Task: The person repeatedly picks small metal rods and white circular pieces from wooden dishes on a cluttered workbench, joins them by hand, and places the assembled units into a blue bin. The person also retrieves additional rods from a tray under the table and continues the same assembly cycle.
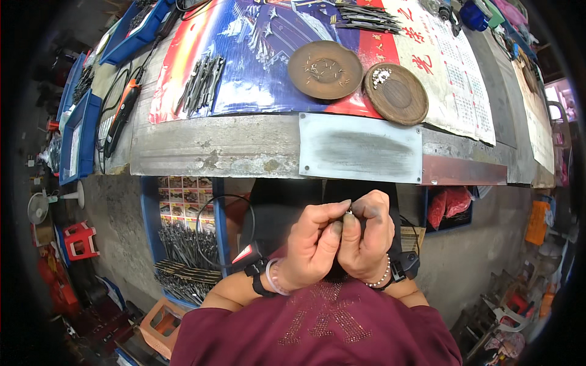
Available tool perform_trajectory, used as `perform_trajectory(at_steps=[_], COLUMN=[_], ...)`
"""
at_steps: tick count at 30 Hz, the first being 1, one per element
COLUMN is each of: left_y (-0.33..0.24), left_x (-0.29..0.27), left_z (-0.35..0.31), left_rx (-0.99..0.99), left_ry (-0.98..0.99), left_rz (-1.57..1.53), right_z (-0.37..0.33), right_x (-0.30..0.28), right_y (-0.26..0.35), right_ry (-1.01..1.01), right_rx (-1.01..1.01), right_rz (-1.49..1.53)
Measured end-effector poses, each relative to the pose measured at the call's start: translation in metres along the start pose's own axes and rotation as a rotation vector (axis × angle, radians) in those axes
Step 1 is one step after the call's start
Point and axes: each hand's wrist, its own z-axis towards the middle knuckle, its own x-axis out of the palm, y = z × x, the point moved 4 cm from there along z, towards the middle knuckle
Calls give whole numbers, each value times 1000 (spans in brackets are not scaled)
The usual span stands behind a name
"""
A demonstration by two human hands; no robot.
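Observation:
My left hand (316,241) and my right hand (370,235) meet in front of my chest, below the table's near edge. Both are closed, thumbs and fingertips pinched together around a tiny pale piece (350,212), too small and covered to name. Dark smudges mark the fingertips. Beyond my hands, a brown round dish (299,76) on the table holds small thin brass-coloured pieces. Beside it, to the right, a wooden dish (400,100) has a little heap of small whitish-pink bits at its upper left.
A metal plate (360,149) covers part of the table edge. Slim dark parts lie in bundles, one at left (202,85), another at the back (369,18). An orange-black electric screwdriver (123,116) stands by a blue tray (81,137). Below left, a blue crate (223,226) holds many dark parts.

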Motion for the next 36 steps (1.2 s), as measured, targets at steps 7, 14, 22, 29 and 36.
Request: perform_trajectory(at_steps=[7,14,22,29,36], left_y=[-3,-19,-33,-10,15], left_x=[1,-15,-98,-251,-223], left_z=[7,25,64,178,194], left_rx=[-176,-99,-191,97,-115], left_ry=[30,-8,-32,-440,-271], left_rz=[-360,-214,158,1126,1338], right_z=[6,19,68,62,46], right_x=[-8,23,42,47,46], right_y=[-20,1,-9,-12,-6], right_ry=[161,91,271,548,602], right_rx=[297,-62,218,209,124], right_rz=[608,-27,652,326,223])
